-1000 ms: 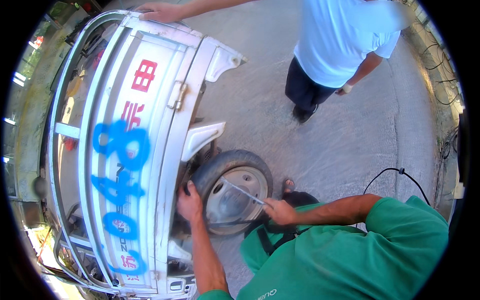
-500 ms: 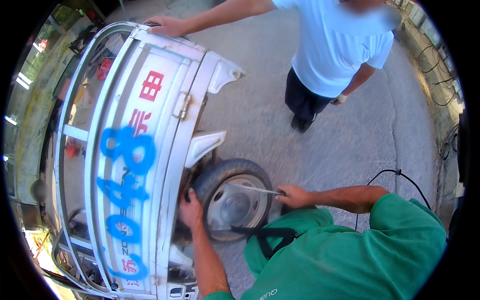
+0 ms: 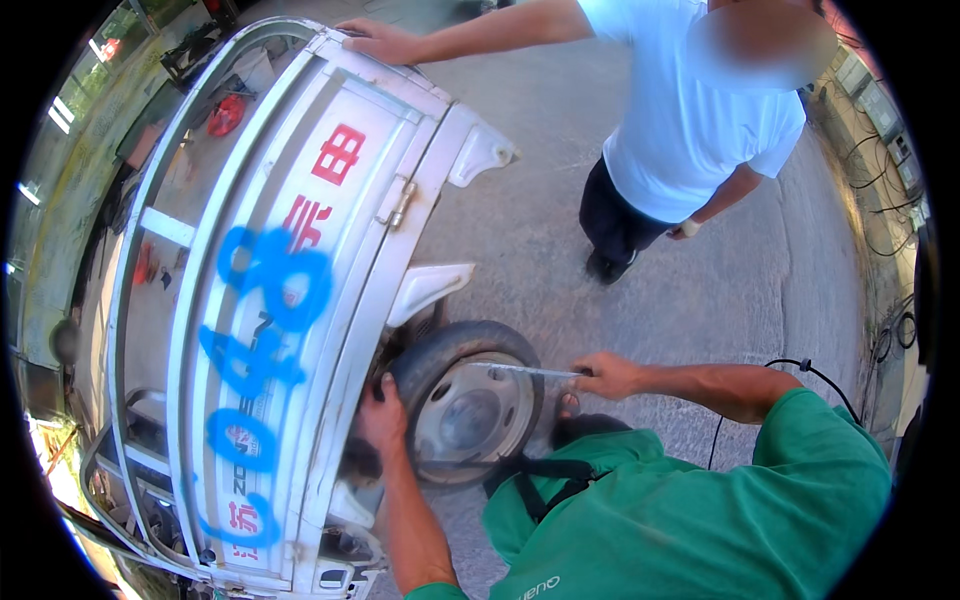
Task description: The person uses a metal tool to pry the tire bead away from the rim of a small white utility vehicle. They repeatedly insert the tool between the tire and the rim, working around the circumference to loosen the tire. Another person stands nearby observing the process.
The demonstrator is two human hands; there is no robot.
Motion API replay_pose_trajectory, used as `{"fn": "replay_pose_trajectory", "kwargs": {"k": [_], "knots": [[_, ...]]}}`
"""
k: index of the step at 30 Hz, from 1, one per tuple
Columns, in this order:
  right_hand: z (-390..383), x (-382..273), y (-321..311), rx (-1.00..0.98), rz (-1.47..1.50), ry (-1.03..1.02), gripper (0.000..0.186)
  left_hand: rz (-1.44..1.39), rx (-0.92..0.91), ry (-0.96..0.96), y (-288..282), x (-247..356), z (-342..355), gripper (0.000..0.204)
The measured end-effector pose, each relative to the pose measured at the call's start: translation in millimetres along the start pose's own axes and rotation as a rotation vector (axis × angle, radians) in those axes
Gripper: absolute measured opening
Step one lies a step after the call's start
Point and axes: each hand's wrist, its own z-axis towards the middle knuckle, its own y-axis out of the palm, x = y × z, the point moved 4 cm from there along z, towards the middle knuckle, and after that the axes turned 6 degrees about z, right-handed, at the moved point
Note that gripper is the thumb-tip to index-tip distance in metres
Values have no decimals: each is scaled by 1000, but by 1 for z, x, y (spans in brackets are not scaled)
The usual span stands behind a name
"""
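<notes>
A wheel with a black tyre [image 3: 460,335] and pale steel rim [image 3: 445,420] rests low beside the white metal body of a small cargo vehicle [image 3: 350,290]. My left hand [image 3: 382,418] grips the tyre's left side, close against the body panel. In my right hand [image 3: 607,375] is a long, thin metal bar [image 3: 520,369], held near level, its far end over the upper part of the rim. A black strap [image 3: 545,468] lies across my green shirt [image 3: 680,500] below the wheel; what lies behind my left hand is hidden.
Another person in a white shirt [image 3: 675,135] stands beyond the wheel, a hand [image 3: 380,42] resting on the vehicle's top corner. Concrete floor [image 3: 720,300] runs to a right-hand wall with hanging cables [image 3: 880,200]. A black looped cable [image 3: 830,380] is beside my right arm.
My right hand has moved right and up, and the bar has swung from a steep slant to nearly level. My left hand still holds the tyre. The other person leans slightly differently.
</notes>
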Motion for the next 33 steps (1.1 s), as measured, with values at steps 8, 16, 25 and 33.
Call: {"fn": "replay_pose_trajectory", "kwargs": {"k": [8,16,25,33], "knots": [[-7,8,-1,43,-58,-20,30,-331,98,228,3,-31,-28,49],[-15,37,-32,-104,155,57,30,-451,306,-295,53,-78,-187,38],[-30,82,-91,-92,138,-33,32,-238,9,-536,182,-83,-206,60],[-50,122,-80,55,60,-20,31,-99,38,-487,185,-96,-209,46]]}}
